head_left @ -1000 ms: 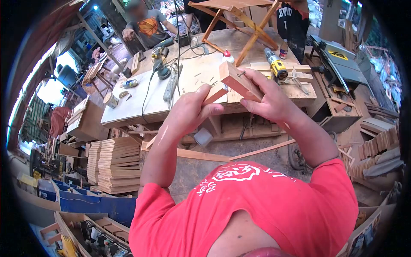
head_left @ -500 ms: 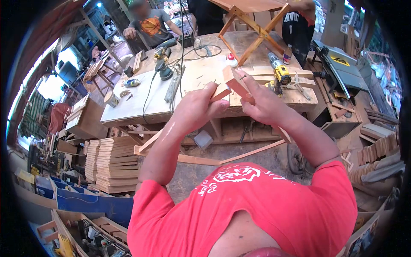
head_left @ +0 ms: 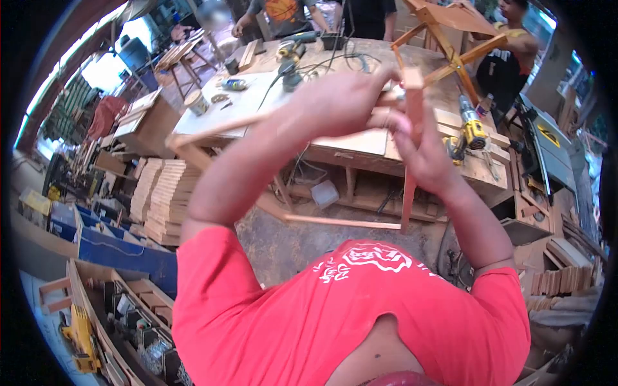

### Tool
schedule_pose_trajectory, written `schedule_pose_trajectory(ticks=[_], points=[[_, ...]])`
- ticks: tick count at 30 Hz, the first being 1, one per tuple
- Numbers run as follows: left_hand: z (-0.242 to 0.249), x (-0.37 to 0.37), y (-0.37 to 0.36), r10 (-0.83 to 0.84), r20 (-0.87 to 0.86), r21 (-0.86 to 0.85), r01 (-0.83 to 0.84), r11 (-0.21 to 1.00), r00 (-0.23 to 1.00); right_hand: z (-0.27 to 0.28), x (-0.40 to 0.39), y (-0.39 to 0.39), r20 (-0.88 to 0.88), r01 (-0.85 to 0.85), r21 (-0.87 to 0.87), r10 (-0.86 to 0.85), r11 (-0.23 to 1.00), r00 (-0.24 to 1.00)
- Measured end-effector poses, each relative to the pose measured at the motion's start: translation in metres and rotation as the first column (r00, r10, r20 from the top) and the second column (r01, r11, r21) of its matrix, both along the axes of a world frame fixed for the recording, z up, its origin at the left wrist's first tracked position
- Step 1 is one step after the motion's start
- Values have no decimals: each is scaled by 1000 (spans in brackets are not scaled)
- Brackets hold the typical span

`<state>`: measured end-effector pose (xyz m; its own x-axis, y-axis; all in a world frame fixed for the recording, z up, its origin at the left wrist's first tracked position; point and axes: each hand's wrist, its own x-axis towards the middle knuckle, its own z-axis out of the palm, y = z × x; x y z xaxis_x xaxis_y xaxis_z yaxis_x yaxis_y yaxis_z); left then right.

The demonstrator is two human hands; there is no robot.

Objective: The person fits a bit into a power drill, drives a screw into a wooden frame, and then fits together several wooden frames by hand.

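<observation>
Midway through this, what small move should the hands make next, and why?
Probably steady the upright wooden strip in the right hand and check how the left hand meets it. The right hand grips the strip, while the left is blurred close beside it, so their exact contact can't be made out.

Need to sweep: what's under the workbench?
Under the workbench, a pale plastic container and wooden supports show. The left forearm and held wooden piece hide whatever lies behind them.
</observation>
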<state>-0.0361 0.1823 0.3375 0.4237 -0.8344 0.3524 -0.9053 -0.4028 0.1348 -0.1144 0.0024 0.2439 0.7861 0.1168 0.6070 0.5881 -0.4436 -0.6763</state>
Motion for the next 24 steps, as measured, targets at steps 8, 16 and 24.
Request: schedule_pose_trajectory(ticks=[8,16,24], points=[[120,29,11,-27,245,196,-22,980,969,64,56,46,284,-32,204,-28,978,958],[175,39,-8,-94,306,110,63,992,947,112,72,62,475,65,269,-191,961,859],[173,-10,-58,-255,615,103,244,964,746,132,15,-26,459,253,254,-347,933,818]])
